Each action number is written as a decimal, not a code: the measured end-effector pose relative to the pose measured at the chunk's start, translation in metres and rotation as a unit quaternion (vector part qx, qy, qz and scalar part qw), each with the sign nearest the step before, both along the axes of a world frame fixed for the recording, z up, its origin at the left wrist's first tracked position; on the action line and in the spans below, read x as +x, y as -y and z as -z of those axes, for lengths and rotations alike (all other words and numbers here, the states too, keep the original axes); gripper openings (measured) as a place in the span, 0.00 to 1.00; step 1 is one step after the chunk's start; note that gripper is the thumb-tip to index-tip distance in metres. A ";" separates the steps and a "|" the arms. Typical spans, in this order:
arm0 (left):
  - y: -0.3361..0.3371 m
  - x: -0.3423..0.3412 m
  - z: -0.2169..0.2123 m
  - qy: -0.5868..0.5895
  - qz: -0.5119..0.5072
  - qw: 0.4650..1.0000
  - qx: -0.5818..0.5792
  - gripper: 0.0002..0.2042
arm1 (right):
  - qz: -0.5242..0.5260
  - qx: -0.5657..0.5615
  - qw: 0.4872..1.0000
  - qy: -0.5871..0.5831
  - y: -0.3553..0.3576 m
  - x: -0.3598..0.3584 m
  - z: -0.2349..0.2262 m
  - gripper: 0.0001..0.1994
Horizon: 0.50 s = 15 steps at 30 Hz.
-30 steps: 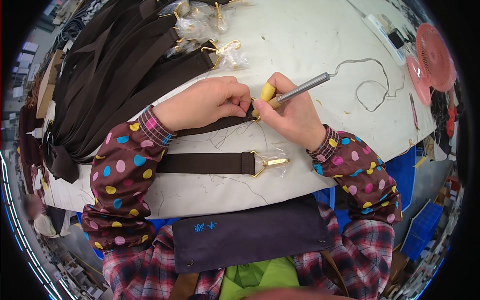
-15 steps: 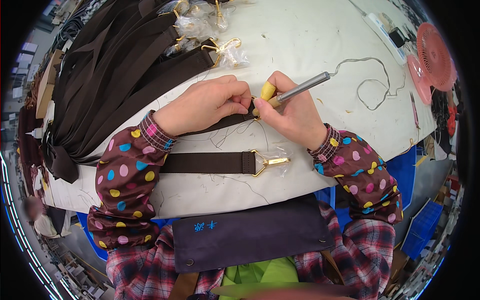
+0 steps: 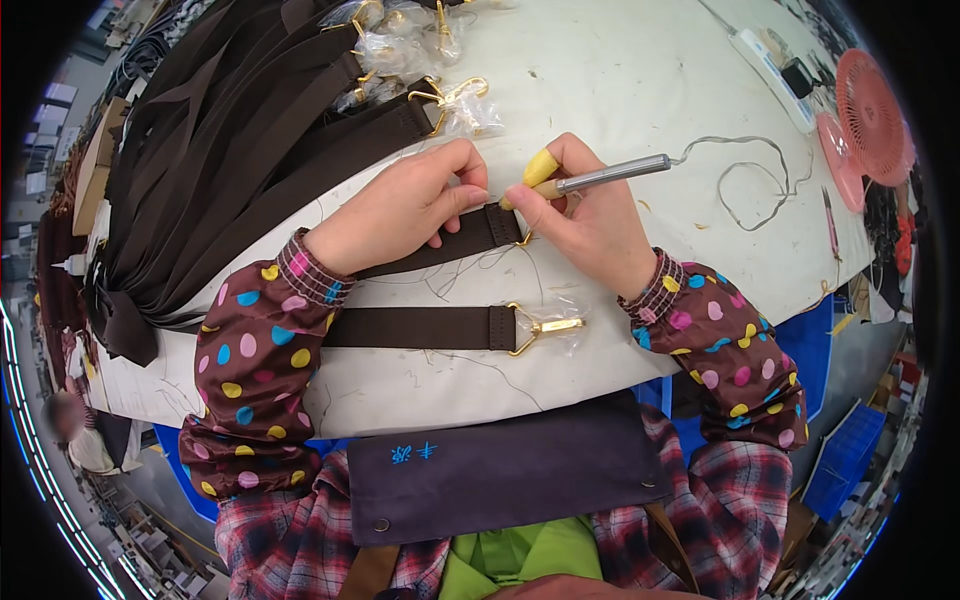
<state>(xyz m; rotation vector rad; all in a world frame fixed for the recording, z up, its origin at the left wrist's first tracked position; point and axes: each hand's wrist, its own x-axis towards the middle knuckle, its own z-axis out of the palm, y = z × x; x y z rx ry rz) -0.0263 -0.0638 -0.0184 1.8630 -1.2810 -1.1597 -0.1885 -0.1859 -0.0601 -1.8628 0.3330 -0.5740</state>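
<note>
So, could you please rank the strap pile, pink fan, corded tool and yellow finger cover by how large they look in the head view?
By visible area:
1. Strap pile
2. Pink fan
3. Corded tool
4. Yellow finger cover

The right hand [image 3: 592,222] grips a corded, pen-shaped silver tool [image 3: 622,173], a yellow cover [image 3: 541,167] on one finger, while the left hand [image 3: 400,212], fingertips together, bends over a dark brown strap [image 3: 470,237] on a pale bench [image 3: 620,90]. A second strap [image 3: 420,328] with a gold clasp [image 3: 555,325] lies nearer the body; more straps [image 3: 230,150] heap at left, a pink fan [image 3: 870,110] at right.
</note>
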 end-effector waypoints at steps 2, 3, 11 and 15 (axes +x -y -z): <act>0.000 0.000 0.000 0.000 0.000 1.000 -0.001 0.03 | 0.000 0.001 1.000 0.001 0.000 0.001 0.002 0.13; 0.000 0.000 -0.001 0.004 0.001 1.000 -0.001 0.03 | -0.002 0.004 1.000 0.002 0.000 0.001 0.002 0.13; 0.001 0.001 0.000 0.009 0.014 1.000 0.000 0.06 | 0.001 -0.022 1.000 -0.005 0.000 0.001 0.001 0.13; 0.000 0.001 0.001 0.009 0.013 1.000 -0.004 0.06 | -0.004 -0.013 1.000 -0.005 0.000 0.002 0.003 0.13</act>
